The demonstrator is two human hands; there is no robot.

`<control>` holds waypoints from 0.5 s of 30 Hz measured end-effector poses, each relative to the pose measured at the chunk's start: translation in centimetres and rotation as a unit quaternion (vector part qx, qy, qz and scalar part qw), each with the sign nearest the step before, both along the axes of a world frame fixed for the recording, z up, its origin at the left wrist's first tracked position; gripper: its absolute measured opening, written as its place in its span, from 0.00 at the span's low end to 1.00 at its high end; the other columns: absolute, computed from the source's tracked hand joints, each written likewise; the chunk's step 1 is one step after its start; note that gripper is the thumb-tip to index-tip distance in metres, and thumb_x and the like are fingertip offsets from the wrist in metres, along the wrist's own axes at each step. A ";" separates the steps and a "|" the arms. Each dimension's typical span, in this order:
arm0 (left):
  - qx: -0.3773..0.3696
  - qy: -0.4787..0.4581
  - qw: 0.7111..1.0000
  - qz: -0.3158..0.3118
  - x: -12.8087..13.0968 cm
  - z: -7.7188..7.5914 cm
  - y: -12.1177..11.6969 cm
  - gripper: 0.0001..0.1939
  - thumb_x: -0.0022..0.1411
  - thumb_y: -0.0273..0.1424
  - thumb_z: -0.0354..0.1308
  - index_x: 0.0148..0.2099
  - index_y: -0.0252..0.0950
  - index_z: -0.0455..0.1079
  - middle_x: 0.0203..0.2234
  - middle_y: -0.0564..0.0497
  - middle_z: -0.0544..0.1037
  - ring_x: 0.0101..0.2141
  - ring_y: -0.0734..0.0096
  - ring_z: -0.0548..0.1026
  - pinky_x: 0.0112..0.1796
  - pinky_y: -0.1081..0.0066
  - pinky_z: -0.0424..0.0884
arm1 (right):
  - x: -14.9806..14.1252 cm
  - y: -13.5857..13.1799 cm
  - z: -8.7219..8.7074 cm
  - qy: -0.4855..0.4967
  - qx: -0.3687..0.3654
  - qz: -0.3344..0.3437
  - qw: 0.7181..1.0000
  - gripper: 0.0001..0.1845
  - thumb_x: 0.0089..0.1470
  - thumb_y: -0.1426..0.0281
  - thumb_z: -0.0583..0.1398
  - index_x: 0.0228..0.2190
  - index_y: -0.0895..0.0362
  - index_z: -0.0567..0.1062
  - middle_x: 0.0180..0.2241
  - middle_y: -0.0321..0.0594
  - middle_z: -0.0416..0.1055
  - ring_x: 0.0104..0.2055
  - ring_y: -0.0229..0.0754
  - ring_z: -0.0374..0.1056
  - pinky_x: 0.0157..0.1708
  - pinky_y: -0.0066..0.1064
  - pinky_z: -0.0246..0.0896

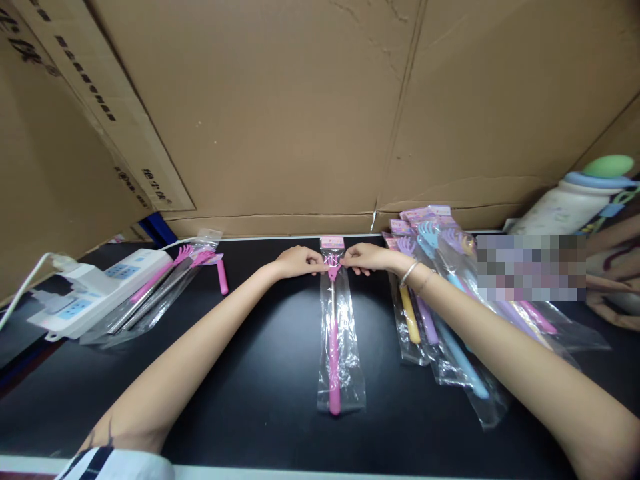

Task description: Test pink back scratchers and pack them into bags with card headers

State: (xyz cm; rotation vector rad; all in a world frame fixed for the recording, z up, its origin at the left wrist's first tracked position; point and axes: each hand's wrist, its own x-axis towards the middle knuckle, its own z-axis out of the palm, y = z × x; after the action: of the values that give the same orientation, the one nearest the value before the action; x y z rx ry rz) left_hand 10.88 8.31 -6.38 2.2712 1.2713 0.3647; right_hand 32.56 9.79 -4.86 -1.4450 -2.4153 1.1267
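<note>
A pink back scratcher (335, 360) lies in a clear plastic bag (353, 373) with a printed pink header on the black tabletop, its claw end pointing away from me. At the bag's left edge, beside the claw, my left hand (299, 261) is closed with thumb and forefinger pinched on the plastic. My right hand (367, 258), with a bracelet on its wrist, pinches the opposite edge at about the same height. Both hands' other fingers are curled in. The scratcher's handle end rests toward me, untouched.
Several bagged back scratchers (423, 313) in yellow, purple and blue overlap under and beyond my right forearm. At left, more pink scratchers (155, 283) lie by a white power strip (100, 293). A bottle (565, 207) and another person's hand (613, 300) are at right. Cardboard (280, 120) walls the back.
</note>
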 end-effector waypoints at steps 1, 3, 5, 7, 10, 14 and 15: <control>0.001 0.002 1.000 0.000 0.0 0.0 0.0 0.20 0.53 0.49 0.55 0.29 0.37 0.74 0.23 0.56 0.75 0.25 0.76 0.68 0.26 0.77 0.55 | 0.1 0.1 0.0 0.003 -0.003 0.005 1.000 0.18 0.51 0.58 0.59 0.20 0.59 0.66 0.17 0.33 0.65 0.15 0.28 0.56 0.17 0.24 0.49; -0.003 0.005 1.000 0.000 -0.1 -0.1 0.0 0.20 0.55 0.49 0.54 0.30 0.38 0.74 0.23 0.56 0.75 0.24 0.77 0.68 0.25 0.78 0.56 | 0.3 0.4 -0.2 0.013 -0.009 0.016 1.000 0.18 0.51 0.57 0.59 0.21 0.59 0.66 0.18 0.33 0.65 0.15 0.28 0.56 0.17 0.24 0.49; -0.008 0.007 1.000 0.002 -0.2 -0.2 0.1 0.20 0.57 0.49 0.51 0.32 0.39 0.75 0.24 0.57 0.75 0.22 0.78 0.68 0.25 0.77 0.57 | 0.5 0.7 -0.5 0.026 -0.014 0.027 0.999 0.18 0.51 0.56 0.59 0.22 0.59 0.67 0.17 0.32 0.64 0.15 0.28 0.56 0.18 0.24 0.49; -0.011 0.008 1.000 0.008 -0.2 -0.2 0.0 0.21 0.58 0.50 0.49 0.33 0.40 0.75 0.24 0.57 0.76 0.20 0.79 0.68 0.25 0.77 0.58 | 0.8 1.0 -0.8 0.040 -0.016 0.036 0.998 0.19 0.50 0.55 0.58 0.24 0.59 0.67 0.17 0.31 0.64 0.16 0.28 0.57 0.18 0.23 0.50; -0.007 0.010 1.000 0.020 -0.1 -0.1 -0.2 0.21 0.58 0.50 0.49 0.33 0.40 0.75 0.24 0.57 0.76 0.20 0.79 0.68 0.25 0.78 0.59 | 1.0 1.2 -1.3 0.057 -0.013 0.044 0.997 0.20 0.50 0.54 0.58 0.25 0.59 0.68 0.17 0.30 0.64 0.15 0.28 0.57 0.18 0.23 0.50; 0.000 0.014 0.999 0.030 0.0 0.0 -0.4 0.21 0.57 0.50 0.50 0.32 0.40 0.76 0.24 0.57 0.76 0.20 0.79 0.68 0.25 0.78 0.59 | 1.0 1.2 -1.5 0.070 -0.009 0.045 0.997 0.20 0.48 0.53 0.59 0.25 0.59 0.68 0.16 0.30 0.64 0.15 0.28 0.57 0.17 0.23 0.49; 0.001 0.015 0.999 0.032 0.0 0.0 -0.4 0.21 0.57 0.49 0.50 0.32 0.40 0.76 0.24 0.57 0.76 0.20 0.79 0.68 0.25 0.78 0.59 | 0.9 1.2 -1.5 0.072 -0.008 0.044 0.996 0.20 0.48 0.53 0.59 0.25 0.59 0.67 0.16 0.30 0.64 0.15 0.28 0.57 0.17 0.23 0.49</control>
State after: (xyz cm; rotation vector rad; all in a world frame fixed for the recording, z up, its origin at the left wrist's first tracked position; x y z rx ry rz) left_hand 10.92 7.86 -6.36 2.2501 1.3612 0.3567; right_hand 33.50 10.98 -6.33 -1.2266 -2.3954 1.2252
